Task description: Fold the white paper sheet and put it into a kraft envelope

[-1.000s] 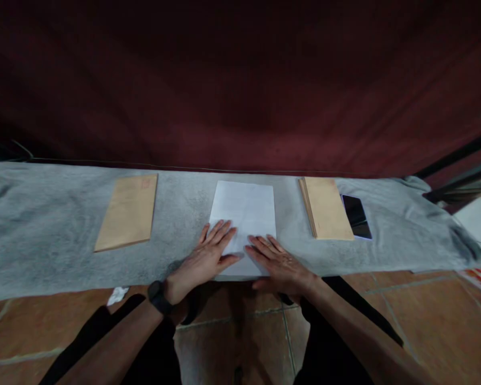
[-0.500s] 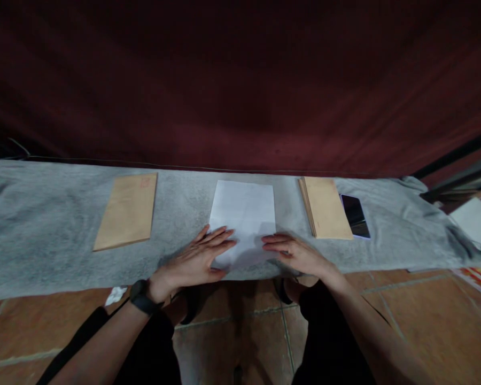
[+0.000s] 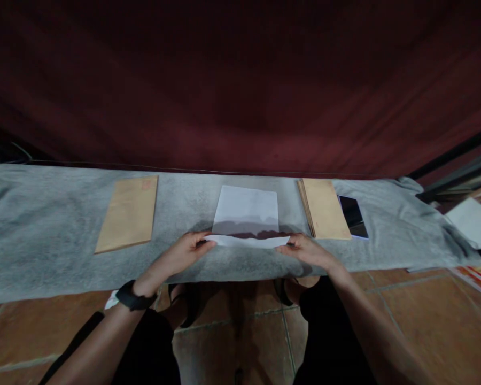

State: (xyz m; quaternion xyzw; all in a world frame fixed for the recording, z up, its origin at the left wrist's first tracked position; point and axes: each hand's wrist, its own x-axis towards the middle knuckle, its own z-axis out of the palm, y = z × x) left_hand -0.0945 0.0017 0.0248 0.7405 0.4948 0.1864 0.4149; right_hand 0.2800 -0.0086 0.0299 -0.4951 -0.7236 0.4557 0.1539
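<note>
A white sheet of paper [image 3: 246, 206] rests on the grey cloth, its far part lying flat. Its near edge is lifted and shows as a narrow strip between my hands. My left hand [image 3: 186, 251] pinches the strip's left end between thumb and fingers. At the right end, my right hand [image 3: 307, 250] grips the paper the same way. A shadow falls across the sheet just beyond the raised edge. Some fingertips are hidden behind the strip.
A brown envelope [image 3: 128, 214] lies to the left. On the right is a stack of brown envelopes [image 3: 326, 208], with a dark phone [image 3: 353, 214] beside it. The grey cloth [image 3: 184, 200] covers a long narrow surface before a dark red curtain [image 3: 240, 96]. Tiled floor [image 3: 220, 342] shows below.
Both hands were spread flat on the paper's near part. Now they pinch its two near corners, and the near edge has come up and away from me, shortening the visible flat part.
</note>
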